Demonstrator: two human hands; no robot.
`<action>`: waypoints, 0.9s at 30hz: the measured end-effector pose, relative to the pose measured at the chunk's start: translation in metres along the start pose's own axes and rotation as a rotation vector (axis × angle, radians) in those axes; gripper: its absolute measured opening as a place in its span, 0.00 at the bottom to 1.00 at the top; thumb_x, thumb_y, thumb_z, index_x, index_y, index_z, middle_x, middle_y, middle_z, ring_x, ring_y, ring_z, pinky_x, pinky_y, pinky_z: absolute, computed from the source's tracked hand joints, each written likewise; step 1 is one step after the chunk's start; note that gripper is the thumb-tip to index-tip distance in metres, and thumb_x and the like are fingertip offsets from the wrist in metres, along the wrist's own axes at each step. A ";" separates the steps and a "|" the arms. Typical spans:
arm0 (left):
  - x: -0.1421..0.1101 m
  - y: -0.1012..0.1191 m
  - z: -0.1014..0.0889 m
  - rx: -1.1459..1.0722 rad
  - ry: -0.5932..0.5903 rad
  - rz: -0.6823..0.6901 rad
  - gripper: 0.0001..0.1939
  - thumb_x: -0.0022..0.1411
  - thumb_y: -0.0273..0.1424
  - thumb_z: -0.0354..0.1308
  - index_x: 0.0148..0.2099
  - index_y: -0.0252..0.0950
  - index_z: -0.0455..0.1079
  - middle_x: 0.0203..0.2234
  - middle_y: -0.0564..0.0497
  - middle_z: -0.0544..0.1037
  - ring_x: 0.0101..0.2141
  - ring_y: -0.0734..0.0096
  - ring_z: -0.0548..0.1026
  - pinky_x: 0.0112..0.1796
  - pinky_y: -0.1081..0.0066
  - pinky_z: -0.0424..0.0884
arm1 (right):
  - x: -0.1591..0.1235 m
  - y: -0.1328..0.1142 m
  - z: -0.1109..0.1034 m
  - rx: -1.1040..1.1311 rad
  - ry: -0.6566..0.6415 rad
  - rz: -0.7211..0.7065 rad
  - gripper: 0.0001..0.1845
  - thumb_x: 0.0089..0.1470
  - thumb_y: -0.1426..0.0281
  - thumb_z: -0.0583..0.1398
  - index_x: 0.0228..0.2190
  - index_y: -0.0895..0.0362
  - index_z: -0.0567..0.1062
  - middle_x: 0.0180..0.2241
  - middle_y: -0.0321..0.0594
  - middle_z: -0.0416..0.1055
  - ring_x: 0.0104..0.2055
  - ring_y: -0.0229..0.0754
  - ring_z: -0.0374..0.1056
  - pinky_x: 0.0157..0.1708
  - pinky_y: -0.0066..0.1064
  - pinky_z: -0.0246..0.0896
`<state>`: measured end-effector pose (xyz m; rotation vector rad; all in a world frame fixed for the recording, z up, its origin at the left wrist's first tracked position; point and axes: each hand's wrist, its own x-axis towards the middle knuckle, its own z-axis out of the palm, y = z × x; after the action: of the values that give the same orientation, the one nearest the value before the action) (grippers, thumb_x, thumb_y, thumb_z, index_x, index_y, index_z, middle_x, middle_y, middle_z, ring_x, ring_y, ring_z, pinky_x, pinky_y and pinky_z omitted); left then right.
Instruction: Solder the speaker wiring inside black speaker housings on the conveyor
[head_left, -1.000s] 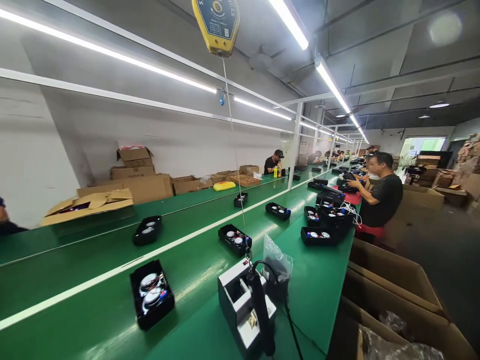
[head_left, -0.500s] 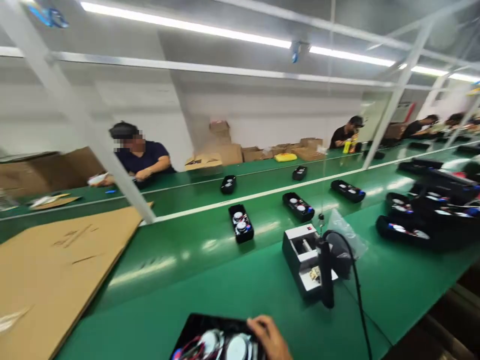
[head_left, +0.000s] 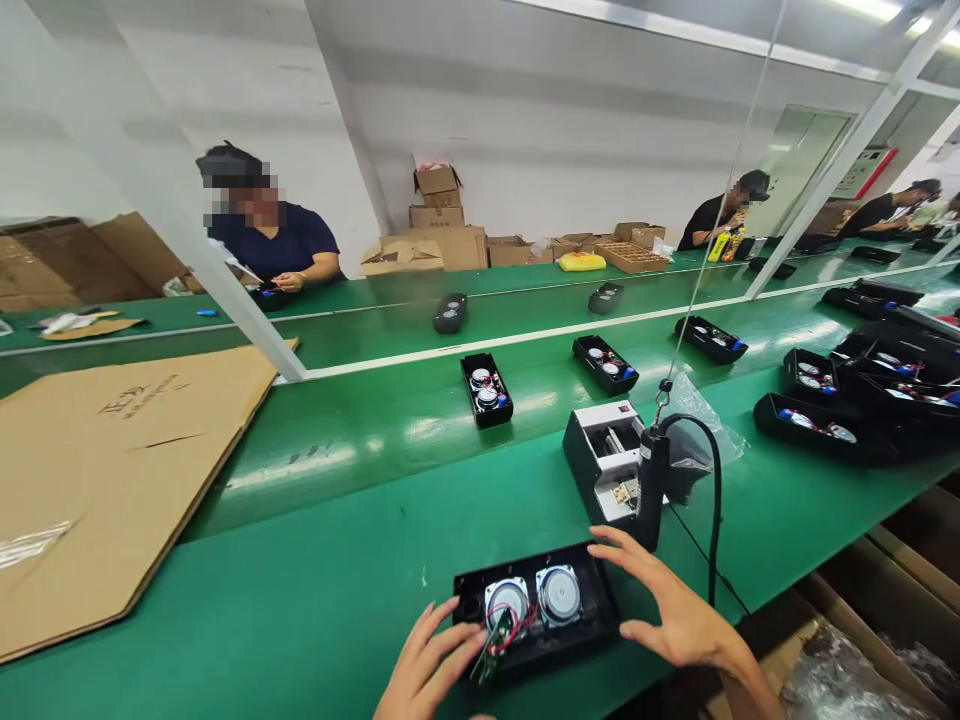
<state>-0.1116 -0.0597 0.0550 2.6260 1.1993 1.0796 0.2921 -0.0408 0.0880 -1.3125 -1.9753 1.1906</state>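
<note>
On the green bench in front of me lies a black speaker housing [head_left: 592, 610] with its inside facing up. Two round silver speakers [head_left: 559, 595], red wires and a green circuit board [head_left: 491, 645] show in it. My left hand [head_left: 431, 660] is at the housing's left end, fingers stretched out beside the circuit board; whether they press on it I cannot tell. My right hand [head_left: 667, 600] is spread around the right end, fingertips by the far corner and thumb by the near side. Beyond it a black electric screwdriver [head_left: 652, 485] hangs upright from a cable.
A screw feeder box [head_left: 581, 450] stands behind the screwdriver, beside a clear plastic bag [head_left: 705, 430]. More speaker housings [head_left: 486, 390] sit on the green belt, and several are piled at right [head_left: 817, 430]. Cardboard [head_left: 135, 480] covers the left side. Co-workers sit across the belt.
My view has tilted down. The housing now shows farther up in view and fully, lying lengthwise across. My left hand has come into view; my right hand has spread at the right end.
</note>
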 end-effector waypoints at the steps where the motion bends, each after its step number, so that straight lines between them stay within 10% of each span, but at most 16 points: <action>1: 0.006 0.002 0.001 -0.009 -0.005 0.042 0.22 0.68 0.49 0.68 0.59 0.48 0.79 0.46 0.49 0.87 0.58 0.53 0.82 0.64 0.54 0.75 | -0.003 0.000 0.000 0.000 0.077 -0.017 0.42 0.54 0.71 0.66 0.69 0.47 0.69 0.75 0.49 0.57 0.76 0.60 0.55 0.74 0.59 0.50; 8: 0.039 0.010 0.001 -0.045 0.151 -0.016 0.05 0.74 0.35 0.63 0.46 0.44 0.81 0.39 0.53 0.88 0.47 0.65 0.86 0.61 0.58 0.79 | -0.004 -0.015 0.020 0.020 0.504 -0.131 0.06 0.68 0.67 0.65 0.44 0.51 0.83 0.42 0.41 0.83 0.45 0.47 0.80 0.49 0.36 0.77; 17: 0.049 0.041 0.019 -0.107 0.082 -0.228 0.18 0.78 0.41 0.56 0.37 0.43 0.82 0.41 0.49 0.88 0.48 0.60 0.87 0.57 0.54 0.83 | 0.031 -0.064 0.090 -0.210 0.325 -0.553 0.11 0.70 0.76 0.60 0.51 0.55 0.77 0.43 0.43 0.82 0.43 0.47 0.77 0.44 0.41 0.73; 27: 0.017 0.025 0.013 -0.026 -0.148 -0.206 0.24 0.59 0.41 0.77 0.55 0.46 0.79 0.65 0.41 0.76 0.69 0.34 0.69 0.62 0.29 0.71 | 0.027 -0.064 0.071 -0.396 0.126 -0.343 0.19 0.66 0.81 0.55 0.47 0.53 0.81 0.45 0.42 0.84 0.40 0.47 0.77 0.42 0.39 0.69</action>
<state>-0.0804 -0.0629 0.0630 2.4466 1.3751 0.8435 0.1954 -0.0553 0.1056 -1.1244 -2.2985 0.5630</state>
